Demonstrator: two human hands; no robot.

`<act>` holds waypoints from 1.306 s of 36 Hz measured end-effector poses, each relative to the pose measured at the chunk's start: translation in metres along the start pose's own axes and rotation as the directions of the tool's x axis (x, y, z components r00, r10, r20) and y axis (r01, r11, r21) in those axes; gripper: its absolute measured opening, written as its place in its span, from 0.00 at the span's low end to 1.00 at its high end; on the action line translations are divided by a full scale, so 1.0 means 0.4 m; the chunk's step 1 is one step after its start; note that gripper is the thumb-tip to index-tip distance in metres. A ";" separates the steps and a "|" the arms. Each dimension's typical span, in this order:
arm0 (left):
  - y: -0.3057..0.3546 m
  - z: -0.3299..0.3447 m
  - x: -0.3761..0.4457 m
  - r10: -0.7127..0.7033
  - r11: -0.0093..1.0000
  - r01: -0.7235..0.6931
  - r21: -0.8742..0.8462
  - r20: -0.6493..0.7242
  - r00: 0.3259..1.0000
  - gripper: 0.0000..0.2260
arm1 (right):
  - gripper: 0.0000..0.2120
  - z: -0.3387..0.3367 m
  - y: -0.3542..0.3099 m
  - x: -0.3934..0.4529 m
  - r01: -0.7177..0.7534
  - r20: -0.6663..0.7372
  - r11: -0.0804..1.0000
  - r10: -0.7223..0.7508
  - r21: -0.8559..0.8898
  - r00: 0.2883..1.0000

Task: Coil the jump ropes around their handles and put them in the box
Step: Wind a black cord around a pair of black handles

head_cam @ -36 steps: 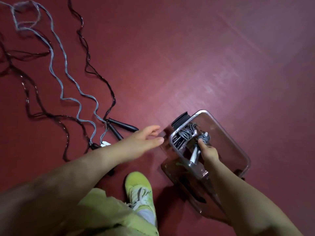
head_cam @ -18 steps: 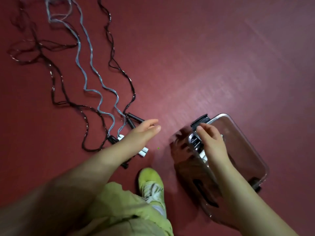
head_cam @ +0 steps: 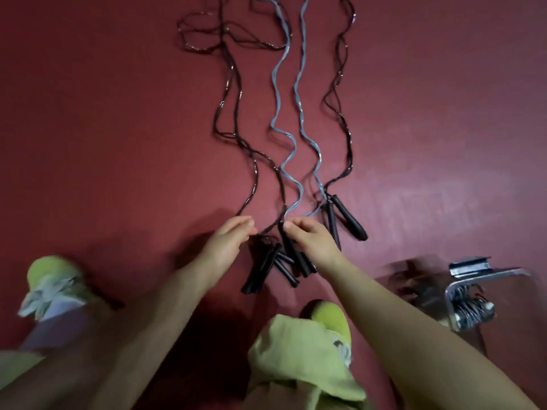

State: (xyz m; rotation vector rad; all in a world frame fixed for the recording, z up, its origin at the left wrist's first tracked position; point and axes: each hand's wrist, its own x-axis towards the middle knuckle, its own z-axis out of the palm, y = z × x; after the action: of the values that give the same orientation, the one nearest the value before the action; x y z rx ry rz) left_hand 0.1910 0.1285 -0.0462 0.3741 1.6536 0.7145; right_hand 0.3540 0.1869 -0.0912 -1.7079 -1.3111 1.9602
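Note:
Several uncoiled jump ropes lie stretched across the red floor: black ropes (head_cam: 233, 99) and a grey-blue rope (head_cam: 278, 99). A cluster of black handles (head_cam: 263, 270) lies just below my hands. My left hand (head_cam: 228, 244) pinches a black rope right above that cluster. My right hand (head_cam: 310, 238) curls its fingers round the top of a black handle (head_cam: 291, 250). Two more black handles (head_cam: 349, 217) lie to the right of my right hand. The clear box (head_cam: 491, 276) stands at the right edge with a coiled grey rope (head_cam: 470, 306) inside.
My two feet in yellow-green shoes stand at the bottom: one shoe (head_cam: 50, 276) at the left, the other shoe (head_cam: 331, 318) between my arms. The box's dark latch (head_cam: 467, 266) faces the ropes. Red floor surrounds everything.
My right hand has left the box, and the coiled grey rope stays inside. Both hands have moved to the black handles on the floor. My view has swung left.

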 end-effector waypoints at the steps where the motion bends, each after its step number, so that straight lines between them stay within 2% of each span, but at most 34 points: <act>1: -0.011 -0.011 0.004 -0.014 1.000 0.014 -0.010 -0.006 1.000 0.09 | 0.04 0.013 0.002 0.013 -0.002 0.010 1.000 0.002 -0.019 1.000; 6: -0.093 -0.090 0.022 -0.077 0.995 0.074 -0.066 -0.033 0.997 0.07 | 0.03 0.101 0.013 0.071 -0.051 0.011 0.987 0.053 -0.153 0.999; 8: -0.119 -0.106 0.024 -0.107 0.990 0.104 -0.094 -0.033 0.994 0.07 | 0.07 0.119 0.028 0.094 -0.083 -0.018 0.981 0.081 -0.174 0.997; 12: -0.160 -0.129 0.028 -0.147 0.980 0.141 -0.142 -0.036 0.988 0.08 | 0.19 0.143 0.056 0.125 -0.123 -0.026 0.869 0.127 -0.479 0.992; 15: -0.183 -0.140 0.033 -0.168 0.972 0.158 -0.173 -0.041 0.985 0.09 | 0.14 0.157 0.063 0.133 -0.105 -0.010 0.725 0.135 -0.681 0.991; 17: -0.194 -0.147 0.032 -0.180 0.967 0.169 -0.192 -0.043 0.983 0.10 | 0.07 0.166 0.058 0.126 -0.116 -0.043 0.684 0.122 -0.721 0.992; 21: -0.178 -0.146 0.022 -0.166 0.964 0.155 -0.217 -0.031 0.986 0.12 | 0.07 0.171 0.032 0.102 -0.076 -0.066 0.779 0.044 -0.622 0.997; 24: -0.146 -0.148 0.008 -0.127 0.973 0.119 -0.200 -0.031 0.991 0.14 | 0.13 0.176 -0.028 0.048 -0.035 -0.005 0.825 0.039 -0.564 0.999; 26: -0.117 -0.153 -0.010 -0.069 0.982 0.059 -0.177 -0.047 0.997 0.17 | 0.17 0.174 -0.076 0.011 -0.013 0.068 0.870 0.053 -0.492 0.996; 29: -0.049 -0.170 -0.053 0.031 0.988 -0.036 -0.151 -0.039 0.999 0.24 | 0.14 0.176 -0.191 -0.051 -0.024 0.141 0.967 0.062 -0.254 0.988; 33: 0.059 -0.204 -0.132 0.166 0.981 -0.159 -0.115 0.056 0.985 0.29 | 0.13 0.172 -0.373 -0.145 0.062 0.230 0.991 -0.032 -0.121 0.973; 36: 0.134 -0.230 -0.204 0.212 0.976 -0.196 -0.093 0.218 0.952 0.32 | 0.12 0.175 -0.470 -0.198 0.086 0.255 0.991 -0.057 -0.101 0.965; 37: 0.162 -0.237 -0.237 0.243 0.970 -0.234 -0.067 0.262 0.934 0.30 | 0.12 0.179 -0.501 -0.223 0.093 0.254 0.991 -0.066 -0.095 0.965; 40: 0.226 -0.249 -0.330 0.318 0.937 -0.345 0.045 0.291 0.902 0.14 | 0.12 0.186 -0.576 -0.289 0.108 0.272 0.991 -0.083 -0.076 0.959; 42: 0.254 -0.258 -0.401 0.323 0.911 -0.378 0.166 0.282 0.903 0.09 | 0.13 0.194 -0.620 -0.343 0.139 0.310 0.983 -0.095 -0.123 0.946; 44: 0.264 -0.266 -0.462 0.333 0.899 -0.388 0.203 0.259 0.907 0.08 | 0.14 0.200 -0.644 -0.382 0.253 0.314 0.925 -0.159 -0.284 0.936; 47: 0.250 -0.274 -0.546 0.303 0.937 -0.337 0.092 0.267 0.915 0.09 | 0.11 0.203 -0.647 -0.423 0.486 0.323 0.744 -0.370 -0.459 0.871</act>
State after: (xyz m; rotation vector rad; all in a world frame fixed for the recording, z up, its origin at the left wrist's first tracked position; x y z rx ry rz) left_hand 0.1175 0.0450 0.1934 0.8171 1.4178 0.7635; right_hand 0.2370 0.1834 0.2063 -1.2088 -2.2619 1.6208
